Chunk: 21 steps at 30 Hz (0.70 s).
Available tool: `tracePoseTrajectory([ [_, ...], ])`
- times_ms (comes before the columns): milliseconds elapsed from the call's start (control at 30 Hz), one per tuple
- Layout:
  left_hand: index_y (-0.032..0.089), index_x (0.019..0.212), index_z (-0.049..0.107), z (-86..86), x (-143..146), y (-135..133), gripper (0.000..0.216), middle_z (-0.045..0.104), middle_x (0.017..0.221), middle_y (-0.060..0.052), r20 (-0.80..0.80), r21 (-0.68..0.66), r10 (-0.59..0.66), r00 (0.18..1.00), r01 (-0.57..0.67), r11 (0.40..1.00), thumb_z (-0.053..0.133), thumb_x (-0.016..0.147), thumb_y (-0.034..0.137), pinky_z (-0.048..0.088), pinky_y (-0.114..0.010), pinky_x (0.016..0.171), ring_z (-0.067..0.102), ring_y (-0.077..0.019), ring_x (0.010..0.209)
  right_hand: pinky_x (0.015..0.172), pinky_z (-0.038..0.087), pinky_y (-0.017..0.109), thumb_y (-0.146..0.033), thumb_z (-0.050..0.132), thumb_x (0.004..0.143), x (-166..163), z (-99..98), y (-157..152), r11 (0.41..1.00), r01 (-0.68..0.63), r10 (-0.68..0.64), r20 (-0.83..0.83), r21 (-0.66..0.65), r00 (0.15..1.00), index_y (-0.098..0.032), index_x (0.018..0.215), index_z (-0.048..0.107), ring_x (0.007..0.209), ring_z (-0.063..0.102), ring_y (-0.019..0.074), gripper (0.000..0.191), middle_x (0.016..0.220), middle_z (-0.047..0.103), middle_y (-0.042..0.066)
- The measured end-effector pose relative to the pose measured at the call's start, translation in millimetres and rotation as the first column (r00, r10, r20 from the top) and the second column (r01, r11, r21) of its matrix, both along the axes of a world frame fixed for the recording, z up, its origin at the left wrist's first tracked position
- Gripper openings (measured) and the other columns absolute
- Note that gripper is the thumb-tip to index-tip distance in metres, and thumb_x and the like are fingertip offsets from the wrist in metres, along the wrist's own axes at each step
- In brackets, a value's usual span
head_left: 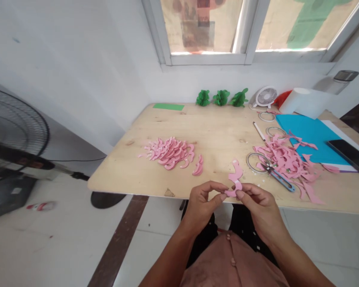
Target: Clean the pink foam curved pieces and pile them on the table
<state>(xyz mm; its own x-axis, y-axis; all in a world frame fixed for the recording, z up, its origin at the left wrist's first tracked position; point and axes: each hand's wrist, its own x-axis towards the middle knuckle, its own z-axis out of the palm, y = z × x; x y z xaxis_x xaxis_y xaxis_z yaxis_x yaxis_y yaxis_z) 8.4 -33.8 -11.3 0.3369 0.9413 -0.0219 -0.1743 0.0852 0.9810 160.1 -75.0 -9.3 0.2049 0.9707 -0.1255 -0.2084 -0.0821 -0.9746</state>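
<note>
Between my two hands, at the table's front edge, is a curved pink paper piece (231, 193) with a whitish patch on it. My left hand (206, 202) pinches its left end between thumb and fingers. Its right side is pinched by my right hand (256, 203). Just beyond lies another curved pink paper piece (236, 171) with a small white patch at its tip; whether the two are joined I cannot tell. Left of my hands rests a heap of curved pink paper pieces (170, 151), with a small stack of them (198, 166) beside it.
Pink paper scraps (287, 157) and blue-handled snips (283, 180) lie on the right, near tape rings (255, 162), a white pen (259, 131), blue paper (311, 137) and a phone (351, 156). Green paper shapes (221, 97), a green strip (168, 107) and a small fan (266, 97) line the back.
</note>
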Motion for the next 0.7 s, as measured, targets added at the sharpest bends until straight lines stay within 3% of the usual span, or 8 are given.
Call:
tracePoseTrajectory([
  [100,0.018,0.084,0.071,-0.5,-0.6,0.3,0.012,0.07,0.086,-0.006,-0.005,-0.014,0.0,1.0,0.0,1.0,0.068,0.073,0.021,0.045,-0.032,0.084,0.062,-0.0201,0.087,0.077,0.046,0.029,-0.029,0.069,0.076,-0.2,-1.6,-0.4,1.0,0.005,-0.006,0.055,0.012,0.998,-0.025,0.086,0.073,0.08,0.064,0.0182,0.011,0.081,0.072,0.001],
  [333,0.016,0.085,0.068,1.7,0.5,0.5,0.014,0.07,0.083,-0.006,0.012,-0.098,-0.023,1.0,0.024,0.995,0.064,0.077,0.027,0.046,-0.032,0.082,0.063,-0.0191,0.082,0.073,0.044,0.027,-0.03,0.064,0.08,-0.8,-2.1,-1.1,0.993,0.019,-0.064,0.389,0.118,0.919,-0.022,0.085,0.071,0.077,0.059,0.0174,0.012,0.08,0.068,0.001],
  [567,0.015,0.075,0.067,-1.9,0.3,3.6,0.014,0.067,0.073,-0.004,-0.092,0.0,0.009,0.996,-0.009,1.0,0.063,0.078,0.028,0.044,-0.029,0.078,0.06,-0.017,0.075,0.072,0.045,0.025,-0.03,0.06,0.082,-0.9,-2.5,-2.7,0.996,-0.032,-0.011,0.446,0.089,0.895,-0.022,0.087,0.071,0.076,0.06,0.0164,0.014,0.077,0.068,0.0],
  [700,0.015,0.074,0.066,-1.5,0.9,3.1,0.012,0.066,0.072,-0.002,-0.042,-0.028,0.008,0.999,-0.009,1.0,0.064,0.077,0.027,0.045,-0.028,0.075,0.059,-0.0159,0.073,0.071,0.046,0.025,-0.031,0.061,0.082,-1.4,-5.5,-3.0,0.995,0.002,-0.046,0.463,0.096,0.885,-0.022,0.085,0.071,0.075,0.062,0.0165,0.014,0.078,0.07,0.0],
])
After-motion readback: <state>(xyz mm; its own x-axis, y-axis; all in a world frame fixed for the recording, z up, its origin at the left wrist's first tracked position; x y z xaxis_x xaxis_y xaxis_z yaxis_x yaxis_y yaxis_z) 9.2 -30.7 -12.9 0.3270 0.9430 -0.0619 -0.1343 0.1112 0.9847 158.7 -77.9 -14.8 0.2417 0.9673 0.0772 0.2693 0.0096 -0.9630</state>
